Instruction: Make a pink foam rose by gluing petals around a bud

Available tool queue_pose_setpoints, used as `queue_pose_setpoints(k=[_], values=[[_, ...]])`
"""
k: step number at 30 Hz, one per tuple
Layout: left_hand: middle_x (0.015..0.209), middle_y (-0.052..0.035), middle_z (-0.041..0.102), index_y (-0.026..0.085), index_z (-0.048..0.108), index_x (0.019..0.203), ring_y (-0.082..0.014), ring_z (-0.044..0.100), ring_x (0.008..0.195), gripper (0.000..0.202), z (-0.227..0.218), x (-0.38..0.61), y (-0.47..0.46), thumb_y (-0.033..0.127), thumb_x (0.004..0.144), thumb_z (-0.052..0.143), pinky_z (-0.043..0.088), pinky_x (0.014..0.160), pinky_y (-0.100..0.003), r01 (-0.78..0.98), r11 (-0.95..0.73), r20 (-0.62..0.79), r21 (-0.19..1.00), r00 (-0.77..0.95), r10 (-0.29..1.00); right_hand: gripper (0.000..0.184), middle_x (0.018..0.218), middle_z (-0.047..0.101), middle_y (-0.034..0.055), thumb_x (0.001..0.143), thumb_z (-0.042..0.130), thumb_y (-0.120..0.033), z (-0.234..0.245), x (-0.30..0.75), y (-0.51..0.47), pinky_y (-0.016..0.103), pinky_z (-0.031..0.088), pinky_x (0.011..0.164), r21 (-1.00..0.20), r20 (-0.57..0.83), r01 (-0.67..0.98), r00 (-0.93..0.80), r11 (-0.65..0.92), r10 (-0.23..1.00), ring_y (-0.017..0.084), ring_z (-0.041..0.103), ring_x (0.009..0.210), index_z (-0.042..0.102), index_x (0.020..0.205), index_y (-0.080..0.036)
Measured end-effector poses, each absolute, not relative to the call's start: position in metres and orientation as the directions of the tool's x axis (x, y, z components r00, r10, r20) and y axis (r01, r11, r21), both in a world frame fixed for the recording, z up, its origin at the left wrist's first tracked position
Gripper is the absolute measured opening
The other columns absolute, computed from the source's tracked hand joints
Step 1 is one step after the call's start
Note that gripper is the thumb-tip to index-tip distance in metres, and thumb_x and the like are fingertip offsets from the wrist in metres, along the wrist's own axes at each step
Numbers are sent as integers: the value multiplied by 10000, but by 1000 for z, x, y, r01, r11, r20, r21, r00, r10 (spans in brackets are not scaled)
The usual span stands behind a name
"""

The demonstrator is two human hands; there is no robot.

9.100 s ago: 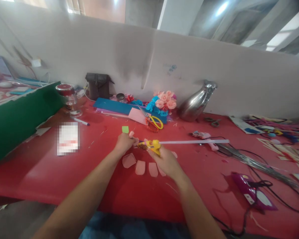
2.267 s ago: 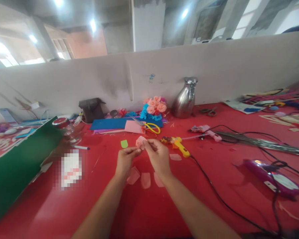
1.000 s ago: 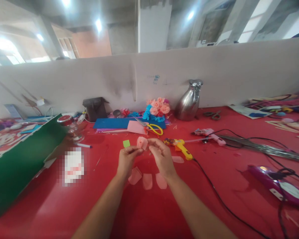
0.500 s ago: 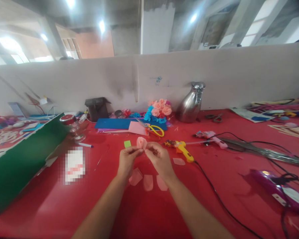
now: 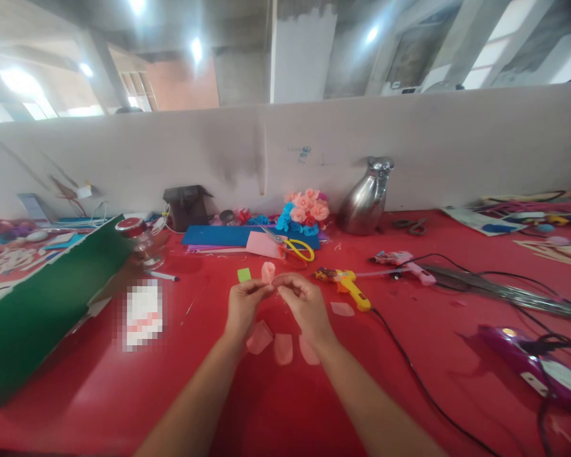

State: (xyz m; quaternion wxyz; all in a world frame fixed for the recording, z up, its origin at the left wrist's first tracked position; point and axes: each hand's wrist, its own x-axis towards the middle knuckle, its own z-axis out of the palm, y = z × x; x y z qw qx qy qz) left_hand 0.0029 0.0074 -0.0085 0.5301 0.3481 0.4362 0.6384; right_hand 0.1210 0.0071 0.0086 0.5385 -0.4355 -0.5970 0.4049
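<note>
A small pink paper rose (image 5: 268,272) stands upright between my hands above the red table. My left hand (image 5: 245,303) pinches its base between thumb and fingertips. Beside it my right hand (image 5: 305,306) is closed too, thumb and fingers pressed at the base of the flower from the right. Below the hands lie loose pink petals (image 5: 283,349), one partly covered by my right wrist. Another pink petal (image 5: 342,309) rests to the right, close to a yellow glue gun (image 5: 354,291). A green paper square (image 5: 243,275) lies just left of the rose.
Yellow-handled scissors (image 5: 299,249) lie on blue sheets (image 5: 214,235) behind the hands. A bunch of paper roses (image 5: 308,208) and a steel jug (image 5: 365,197) stand at the back. A green board (image 5: 52,311) and a glass jar (image 5: 147,244) are left; a pink glue gun (image 5: 409,263) and cords are right.
The rose has been turned and looks narrower, slightly further left. My right fingertips have shifted a little from its petals towards its base.
</note>
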Motion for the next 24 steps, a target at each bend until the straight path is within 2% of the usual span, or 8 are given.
queue_pose_setpoints(k=[6,12,15,19,24], values=[[597,-19,673,148,695,613,-119,587,589,138,-13,3,9,211,510,763,460,638,-246,-367,-61,-18,928,-208,978,146,859,659,53,727,520,-189,8,122,7,294,473,701,-953,291,77,-41,293,956,194,608,819,666,736,-192],[600,-17,665,152,709,635,-118,566,590,115,-13,2,8,219,547,739,440,602,-233,-256,-92,27,962,-250,968,182,862,614,47,724,522,-187,10,119,4,258,454,619,-923,355,149,-24,355,934,179,585,805,702,713,-210],[623,-24,674,156,718,660,-125,573,610,111,-12,0,8,227,575,722,443,613,-237,-221,-95,38,971,-249,968,208,815,564,35,741,509,-189,9,118,1,246,430,568,-887,407,225,-29,403,913,149,552,702,711,776,-220],[634,-27,680,163,722,670,-128,579,614,112,-13,0,9,222,576,721,444,619,-240,-232,-94,33,968,-256,966,238,793,525,27,767,485,-184,9,117,-3,261,421,571,-824,471,319,-73,468,879,133,509,624,692,878,-218],[620,-25,673,150,716,669,-121,572,603,121,-8,2,6,228,576,724,438,614,-235,-250,-82,19,965,-246,969,131,747,549,14,757,514,-191,8,118,-1,258,422,567,-834,479,308,-6,457,878,141,522,630,622,830,-207]])
